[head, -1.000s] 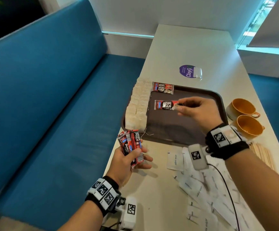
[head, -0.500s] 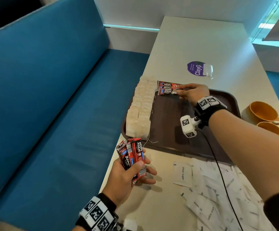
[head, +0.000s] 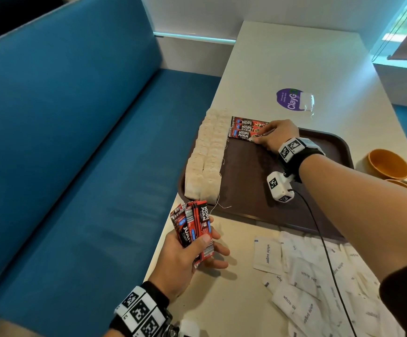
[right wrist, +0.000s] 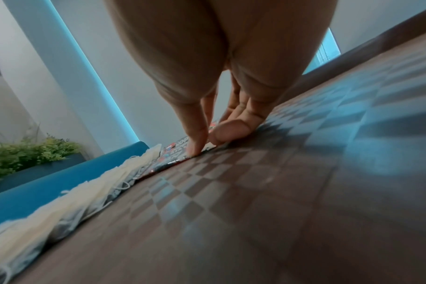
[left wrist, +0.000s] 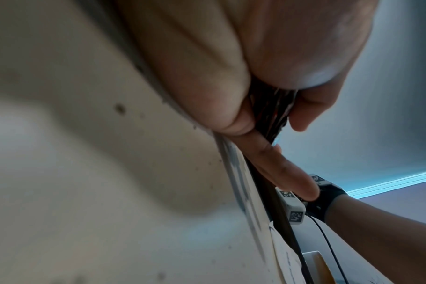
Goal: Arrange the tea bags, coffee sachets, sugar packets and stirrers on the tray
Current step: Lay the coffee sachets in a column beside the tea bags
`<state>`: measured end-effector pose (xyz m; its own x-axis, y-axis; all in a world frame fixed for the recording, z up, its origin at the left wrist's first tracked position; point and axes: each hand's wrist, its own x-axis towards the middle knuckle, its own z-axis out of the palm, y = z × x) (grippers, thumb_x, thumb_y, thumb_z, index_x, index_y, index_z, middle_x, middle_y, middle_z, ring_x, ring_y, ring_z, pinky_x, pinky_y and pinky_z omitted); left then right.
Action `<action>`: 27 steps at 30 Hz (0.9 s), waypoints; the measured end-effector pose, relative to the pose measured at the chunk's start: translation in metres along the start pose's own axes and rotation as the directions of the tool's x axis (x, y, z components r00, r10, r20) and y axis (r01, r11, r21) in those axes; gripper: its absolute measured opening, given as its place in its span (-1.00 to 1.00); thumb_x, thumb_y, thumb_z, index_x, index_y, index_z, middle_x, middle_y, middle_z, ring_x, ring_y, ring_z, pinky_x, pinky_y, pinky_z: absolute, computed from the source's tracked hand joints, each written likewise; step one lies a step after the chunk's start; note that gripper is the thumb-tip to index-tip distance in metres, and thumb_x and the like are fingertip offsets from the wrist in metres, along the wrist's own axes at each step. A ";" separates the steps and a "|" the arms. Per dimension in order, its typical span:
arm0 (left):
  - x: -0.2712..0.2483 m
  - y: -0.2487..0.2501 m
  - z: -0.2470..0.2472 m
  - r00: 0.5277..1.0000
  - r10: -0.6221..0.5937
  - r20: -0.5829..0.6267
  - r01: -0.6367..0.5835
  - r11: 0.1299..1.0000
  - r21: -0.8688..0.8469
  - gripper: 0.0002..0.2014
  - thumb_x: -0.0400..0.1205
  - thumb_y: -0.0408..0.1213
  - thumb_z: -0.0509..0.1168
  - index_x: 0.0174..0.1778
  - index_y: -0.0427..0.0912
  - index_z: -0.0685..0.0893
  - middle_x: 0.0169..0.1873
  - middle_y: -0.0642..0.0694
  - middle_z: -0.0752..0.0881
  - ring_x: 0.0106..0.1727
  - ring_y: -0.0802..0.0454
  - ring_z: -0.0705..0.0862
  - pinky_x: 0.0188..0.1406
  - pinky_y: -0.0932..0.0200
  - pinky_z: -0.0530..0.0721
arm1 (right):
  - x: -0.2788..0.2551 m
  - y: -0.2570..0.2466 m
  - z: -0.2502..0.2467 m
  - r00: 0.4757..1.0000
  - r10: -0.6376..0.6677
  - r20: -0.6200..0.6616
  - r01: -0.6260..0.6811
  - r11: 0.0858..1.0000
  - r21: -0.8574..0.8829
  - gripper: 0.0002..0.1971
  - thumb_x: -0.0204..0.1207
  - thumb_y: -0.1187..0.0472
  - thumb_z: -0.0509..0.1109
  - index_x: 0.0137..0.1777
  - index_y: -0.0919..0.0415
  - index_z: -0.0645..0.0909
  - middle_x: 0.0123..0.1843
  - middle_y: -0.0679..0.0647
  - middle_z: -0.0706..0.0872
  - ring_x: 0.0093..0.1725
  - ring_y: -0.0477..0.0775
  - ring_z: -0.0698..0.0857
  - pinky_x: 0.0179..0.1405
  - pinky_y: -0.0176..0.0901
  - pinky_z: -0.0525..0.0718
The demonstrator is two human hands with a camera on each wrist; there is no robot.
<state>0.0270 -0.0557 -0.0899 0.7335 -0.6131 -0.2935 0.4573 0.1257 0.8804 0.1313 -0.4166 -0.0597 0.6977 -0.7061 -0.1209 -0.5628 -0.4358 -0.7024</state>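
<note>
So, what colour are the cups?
The cups are orange, seen best in the head view.

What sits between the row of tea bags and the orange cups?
Mostly bare brown tray floor, crossed by the right hand pressing coffee sachets down at the far end beside the tea bags. The head view shows this, cups off-tray.

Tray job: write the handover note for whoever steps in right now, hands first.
Left hand: grips a fan of coffee sachets above the table's near edge.
Right hand: fingertips press the newest sachet flat at the tray's far end.
Done: tea bags laid in two rows along the tray's left side; three sachets overlapped beside them.
Left: the sachets in hand, the white sugar packets loose on the table in front of the tray, and the stirrers, which are not in view.
</note>
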 end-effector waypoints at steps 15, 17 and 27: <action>0.000 -0.001 0.000 1.000 0.002 0.012 -0.001 0.999 -0.043 -0.72 0.61 -0.37 0.37 0.24 -0.29 0.68 0.02 -0.41 0.80 -0.01 -0.53 0.80 -0.10 -0.30 0.84 | -0.021 -0.011 -0.022 0.998 0.055 0.033 -0.059 0.989 0.135 -0.82 0.40 0.16 0.73 -0.16 0.12 0.76 -0.18 0.13 0.86 -0.34 0.03 0.74 -0.07 -0.01 0.85; -0.002 -0.001 0.001 1.000 -0.008 -0.001 0.008 1.000 -0.002 -0.75 0.68 -0.32 0.35 0.21 -0.38 0.65 -0.02 -0.50 0.81 0.01 -0.56 0.80 -0.05 -0.24 0.85 | -0.040 -0.020 -0.034 1.000 -0.010 0.026 0.006 0.990 0.140 -0.86 0.43 0.18 0.70 -0.15 0.11 0.77 -0.27 0.00 0.81 -0.33 0.03 0.74 0.01 0.06 0.86; -0.007 0.006 0.010 0.998 -0.013 -0.057 0.016 0.998 0.059 -0.85 0.75 -0.39 0.35 0.17 -0.38 0.68 -0.11 -0.43 0.84 -0.15 -0.45 0.84 -0.22 -0.18 0.86 | -0.208 -0.059 -0.065 0.934 -0.270 0.233 0.155 0.897 0.414 -0.90 0.55 0.36 0.56 0.02 0.22 0.77 -0.10 0.21 0.76 -0.28 0.05 0.72 -0.38 -0.30 0.70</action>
<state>0.0196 -0.0582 -0.0785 0.7550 -0.5692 -0.3254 0.4385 0.0694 0.8961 -0.0090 -0.2799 0.0525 0.9071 -0.4118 -0.0872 -0.2125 -0.2693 -0.9393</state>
